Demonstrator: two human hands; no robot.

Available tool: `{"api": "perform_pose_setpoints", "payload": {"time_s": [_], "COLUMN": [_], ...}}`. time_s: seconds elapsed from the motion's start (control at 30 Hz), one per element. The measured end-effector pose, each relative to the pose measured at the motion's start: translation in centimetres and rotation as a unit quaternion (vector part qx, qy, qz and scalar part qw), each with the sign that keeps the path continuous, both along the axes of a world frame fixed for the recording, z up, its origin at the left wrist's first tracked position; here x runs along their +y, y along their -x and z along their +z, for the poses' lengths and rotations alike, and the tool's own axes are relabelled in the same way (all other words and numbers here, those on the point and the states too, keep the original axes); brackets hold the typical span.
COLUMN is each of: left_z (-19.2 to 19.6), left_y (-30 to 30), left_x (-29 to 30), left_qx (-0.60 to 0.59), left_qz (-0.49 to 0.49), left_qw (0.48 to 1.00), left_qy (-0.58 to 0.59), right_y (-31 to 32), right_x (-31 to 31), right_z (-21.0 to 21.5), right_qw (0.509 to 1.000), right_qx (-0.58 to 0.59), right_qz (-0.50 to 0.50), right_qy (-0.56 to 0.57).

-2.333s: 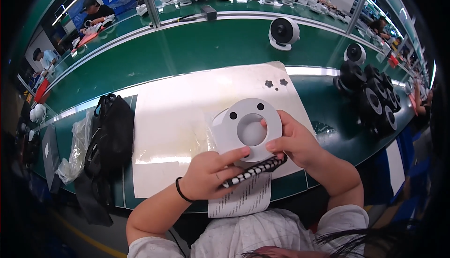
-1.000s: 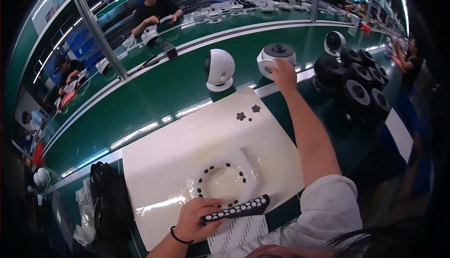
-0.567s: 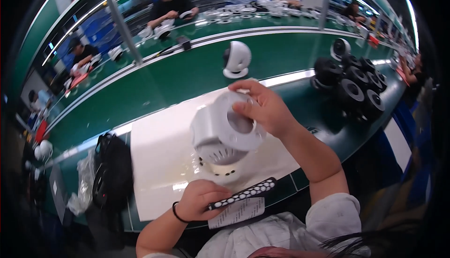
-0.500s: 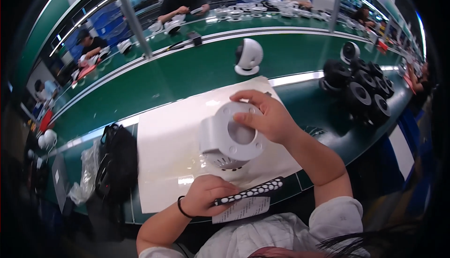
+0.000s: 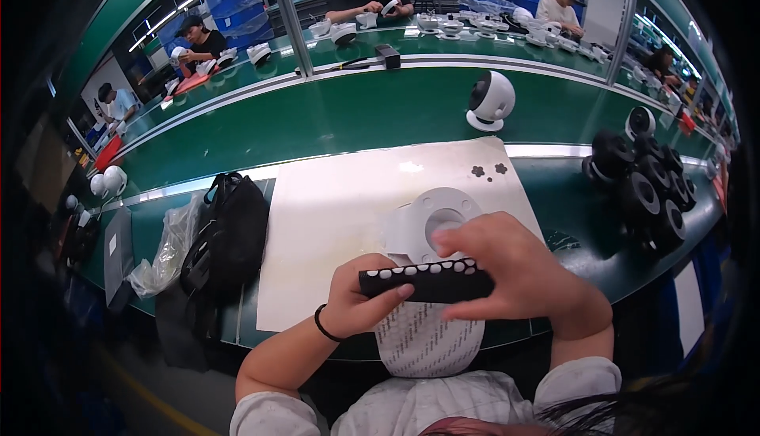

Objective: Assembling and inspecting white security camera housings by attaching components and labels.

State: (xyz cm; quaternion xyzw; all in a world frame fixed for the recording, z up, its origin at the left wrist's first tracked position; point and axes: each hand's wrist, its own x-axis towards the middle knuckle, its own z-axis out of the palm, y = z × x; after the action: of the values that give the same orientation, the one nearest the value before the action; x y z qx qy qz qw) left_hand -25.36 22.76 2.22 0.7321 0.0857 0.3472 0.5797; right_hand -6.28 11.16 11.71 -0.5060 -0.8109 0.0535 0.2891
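My left hand (image 5: 360, 297) is closed on the left end of a black pad sheet (image 5: 435, 284) lined with white oval dots, the thumb pressed on its near face. A pale printed backing paper (image 5: 431, 337) hangs below it, over my lap. My right hand (image 5: 514, 270) is at the sheet's right end, thumb and fingers apart and slightly blurred; whether it touches the sheet is unclear. Just beyond both hands a white round housing (image 5: 455, 199) rests on the cream mat (image 5: 317, 230), its ring-shaped base facing up. My right fingers partly hide its opening.
A black bag (image 5: 229, 230), a clear plastic bag (image 5: 170, 238) and a grey panel (image 5: 119, 254) lie at left. Several black round units (image 5: 649, 183) cluster at right. One white-and-black device (image 5: 492, 102) stands on the green belt (image 5: 356, 111). Several people work across it.
My right hand has left the white housing and come back to the pad sheet. My left hand has raised the sheet and turned its black face toward me. The view has shifted left.
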Motion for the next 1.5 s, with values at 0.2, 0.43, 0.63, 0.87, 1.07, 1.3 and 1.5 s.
{"api": "perform_pose_setpoints", "payload": {"time_s": [0.2,0.43,0.63,0.87,1.07,1.3,1.5], "left_z": [0.5,0.4,0.2,0.1,-0.1,0.4,0.2], "left_y": [-0.8,-0.1,-0.4,-0.4,-1.0,-0.6,-0.5], "left_x": [0.3,1.0,1.0,0.6,0.4,0.3,0.3], "left_qx": [-0.072,-0.021,-0.060,-0.047,-0.077,-0.060,-0.034], "left_qz": [-0.008,0.009,0.024,0.020,0.005,-0.003,-0.014], "left_qw": [0.997,0.996,0.988,0.988,0.982,0.982,0.985], "left_qy": [0.026,-0.090,-0.137,-0.144,-0.173,-0.177,-0.169], "right_y": [0.2,0.4,0.5,1.3,1.8,2.2,2.2], "right_x": [0.7,0.7,0.3,0.2,0.6,0.3,0.4], "right_z": [-0.5,-0.7,-0.8,-1.7,-2.3,-2.6,-2.0], "right_qw": [0.998,0.993,0.989,0.979,0.982,0.979,0.981], "right_qx": [-0.001,0.097,-0.007,0.006,0.020,0.108,0.055], "right_qz": [-0.060,-0.060,-0.051,0.056,0.081,0.125,0.033], "right_qy": [0.034,0.028,-0.137,-0.196,-0.167,-0.120,-0.184]}}
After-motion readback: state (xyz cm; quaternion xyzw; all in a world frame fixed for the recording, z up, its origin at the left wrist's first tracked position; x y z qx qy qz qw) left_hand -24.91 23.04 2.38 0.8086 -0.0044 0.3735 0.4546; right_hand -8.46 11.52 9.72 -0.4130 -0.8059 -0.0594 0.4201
